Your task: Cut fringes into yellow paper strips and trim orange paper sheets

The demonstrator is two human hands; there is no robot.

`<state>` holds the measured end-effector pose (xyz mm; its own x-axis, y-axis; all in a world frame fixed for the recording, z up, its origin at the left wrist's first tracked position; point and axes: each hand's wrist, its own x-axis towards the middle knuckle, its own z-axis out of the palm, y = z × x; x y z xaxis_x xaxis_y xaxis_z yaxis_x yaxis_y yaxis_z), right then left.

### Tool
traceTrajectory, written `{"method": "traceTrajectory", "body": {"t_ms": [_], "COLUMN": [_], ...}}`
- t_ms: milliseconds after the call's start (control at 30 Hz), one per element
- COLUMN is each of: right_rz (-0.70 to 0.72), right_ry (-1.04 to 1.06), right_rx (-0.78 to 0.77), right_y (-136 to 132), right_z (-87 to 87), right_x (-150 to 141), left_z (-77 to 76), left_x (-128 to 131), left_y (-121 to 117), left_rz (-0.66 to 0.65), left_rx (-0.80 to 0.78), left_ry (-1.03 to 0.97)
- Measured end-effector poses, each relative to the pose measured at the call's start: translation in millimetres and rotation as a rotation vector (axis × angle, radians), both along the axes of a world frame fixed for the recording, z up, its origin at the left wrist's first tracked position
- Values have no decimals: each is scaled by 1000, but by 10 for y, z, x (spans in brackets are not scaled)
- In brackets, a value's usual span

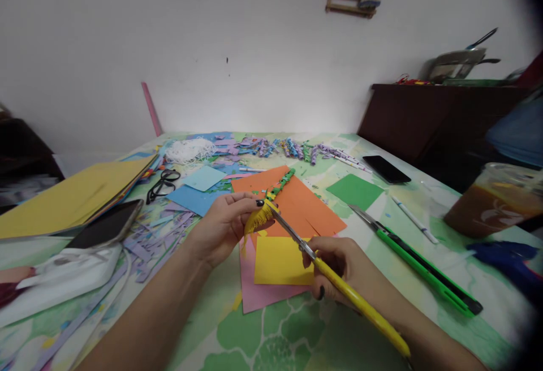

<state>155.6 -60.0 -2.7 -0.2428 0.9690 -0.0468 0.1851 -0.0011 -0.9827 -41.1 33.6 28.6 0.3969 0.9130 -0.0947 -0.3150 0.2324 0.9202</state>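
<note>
Scissors [352, 297] clamped in right hand [344, 257], tips at yellow fringe [257, 218]. Left hand [224, 225] pinches fringe; green twist [284, 182] just beyond fingers.

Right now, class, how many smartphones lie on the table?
2: the left smartphone by the yellow paper stack, the right smartphone by the green paper square. Others may be hidden.

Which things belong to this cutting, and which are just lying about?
Likely in the job:
yellow fringed strip, in the left fingers
yellow-handled scissors, in the right fingers
green-fringed stick, near the strip

Apparently lying about:
drink cup
glasses
right-side phone
</note>
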Motion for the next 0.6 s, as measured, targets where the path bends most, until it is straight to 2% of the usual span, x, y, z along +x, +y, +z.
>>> {"method": "traceTrajectory", "body": {"t_ms": [600], "right_rz": [-5], "right_ry": [-3], "right_rx": [-11], "right_y": [6], "right_z": [-5], "right_x": [1], "left_z": [-18], "left_x": [-3], "left_y": [20], "left_rz": [12], "left_rx": [-8], "left_ry": [18]}}
